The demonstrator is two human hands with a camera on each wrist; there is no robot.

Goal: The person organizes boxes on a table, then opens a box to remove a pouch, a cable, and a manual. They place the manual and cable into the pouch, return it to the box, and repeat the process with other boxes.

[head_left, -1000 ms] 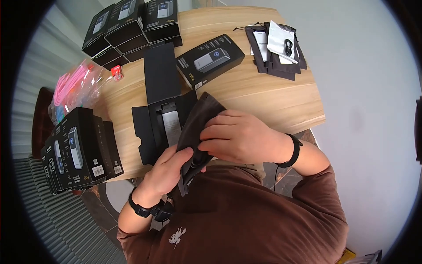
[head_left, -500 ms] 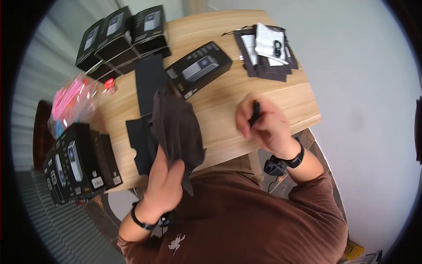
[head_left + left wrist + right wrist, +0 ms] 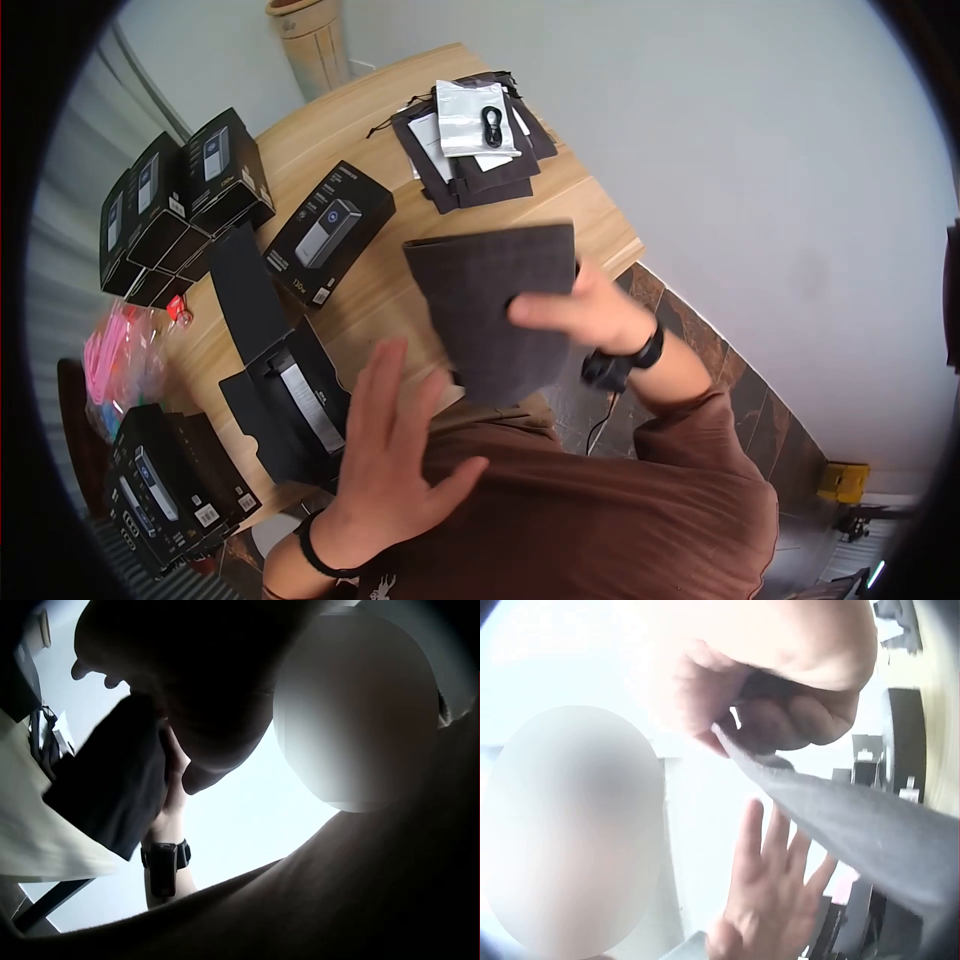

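A dark grey fabric pouch [image 3: 485,310] is held up over the front edge of the table, a little blurred. My right hand [image 3: 600,315] grips its right side, the thumb lying across the near face. In the right wrist view the fingers curl around the edge of the fabric. My left hand [image 3: 385,470] is apart from the pouch, to its lower left, with fingers spread and nothing in it. Beside the left hand stands an opened black box [image 3: 290,395], its lid folded back and a silver device [image 3: 310,405] inside.
A closed black box [image 3: 330,232] lies mid-table. Stacked black boxes [image 3: 165,200] stand at the far left, more boxes [image 3: 160,490] at the near left. Several pouches [image 3: 490,185] with a white packet and black cable [image 3: 492,127] lie at the back. A plastic bag [image 3: 120,355] holds pink items.
The pouch has passed from my left hand to my right and moved rightward. My left hand has let go and spread its fingers. The small black item earlier in my right hand is not visible now.
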